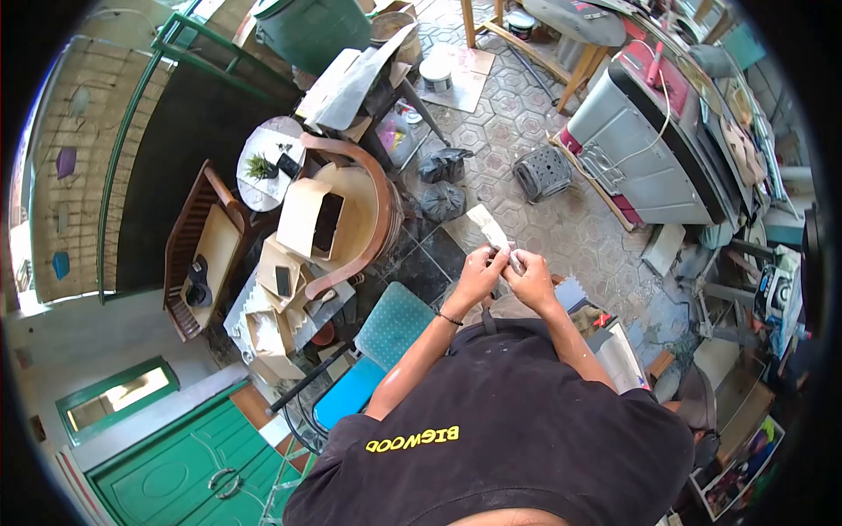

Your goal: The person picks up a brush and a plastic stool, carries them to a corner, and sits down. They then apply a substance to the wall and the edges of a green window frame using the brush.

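Note:
Both of my hands meet in front of my chest around a pale paintbrush (pixel 488 226). Its wide, cream end points up and away from me, and its narrow end goes in among my fingers. My left hand (pixel 480 273), below a dark bracelet, is closed with thumb and fingers pinched on the brush. My right hand (pixel 530 279) is also closed, its fingertips touching the lower part beside the left thumb. Whitish specks show on my hands and forearms. The fingers hide the handle's end.
Ahead on the paving stand a dark perforated crate (pixel 541 174) and black plastic bags (pixel 444 202). A curved wooden chair (pixel 383 219) holding a cardboard box (pixel 307 215) is to the left, near a teal chair (pixel 396 324). A large grey panelled case (pixel 645 153) stands at the right.

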`<state>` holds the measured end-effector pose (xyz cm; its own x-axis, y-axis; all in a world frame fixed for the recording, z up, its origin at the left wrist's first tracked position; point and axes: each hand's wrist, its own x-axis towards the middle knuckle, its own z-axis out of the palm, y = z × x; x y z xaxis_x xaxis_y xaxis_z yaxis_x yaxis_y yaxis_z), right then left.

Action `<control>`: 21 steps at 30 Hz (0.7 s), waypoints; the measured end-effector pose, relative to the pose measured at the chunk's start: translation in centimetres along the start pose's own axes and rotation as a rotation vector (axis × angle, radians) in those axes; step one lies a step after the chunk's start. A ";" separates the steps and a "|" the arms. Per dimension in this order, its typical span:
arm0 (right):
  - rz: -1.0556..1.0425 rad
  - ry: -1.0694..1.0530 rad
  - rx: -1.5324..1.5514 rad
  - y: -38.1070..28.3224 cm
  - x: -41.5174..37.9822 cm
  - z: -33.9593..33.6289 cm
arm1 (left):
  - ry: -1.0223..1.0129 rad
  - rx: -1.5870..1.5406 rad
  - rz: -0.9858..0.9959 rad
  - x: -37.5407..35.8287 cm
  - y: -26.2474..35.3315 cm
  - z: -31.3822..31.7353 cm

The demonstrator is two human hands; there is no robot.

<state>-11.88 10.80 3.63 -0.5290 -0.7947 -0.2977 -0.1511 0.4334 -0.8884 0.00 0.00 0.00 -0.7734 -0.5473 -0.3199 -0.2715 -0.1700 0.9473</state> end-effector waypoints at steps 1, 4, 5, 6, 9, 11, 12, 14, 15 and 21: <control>-0.009 0.026 0.017 -0.2 0.5 0.3 | -0.005 0.012 0.013 0.5 0.6 -0.4; -0.016 0.101 0.037 0.0 -0.4 -1.5 | -0.037 -0.051 -0.011 0.7 2.1 2.1; -0.029 0.125 0.048 -0.1 -0.1 -1.5 | -0.044 -0.076 -0.022 1.1 2.5 2.2; -0.018 0.141 0.045 0.0 0.5 -1.6 | -0.028 -0.044 -0.018 1.7 2.7 2.2; -0.008 0.017 -0.050 0.1 1.8 -2.9 | -0.049 -0.085 -0.056 3.2 2.7 1.6; 0.000 -0.190 -0.120 -0.6 3.5 -4.4 | 0.081 -0.097 0.021 4.5 2.5 0.9; 0.005 -0.295 -0.158 -0.8 4.7 -5.1 | 0.147 -0.107 0.060 5.5 2.1 0.5; -0.009 -0.309 -0.194 -0.1 7.1 -6.0 | 0.189 -0.266 0.003 8.3 -0.1 -1.1; -0.010 -0.314 -0.211 0.1 8.4 -6.4 | 0.185 -0.419 -0.039 9.6 0.4 -1.9; 0.174 -0.247 -0.283 5.3 20.6 -8.7 | 0.318 -0.340 -0.148 19.6 -3.2 -6.2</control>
<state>-30.87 0.47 -4.14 -0.3561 -0.7623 -0.5406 -0.3185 0.6428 -0.6967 -10.75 -15.21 -9.15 -0.5127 -0.7116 -0.4805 -0.1218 -0.4937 0.8611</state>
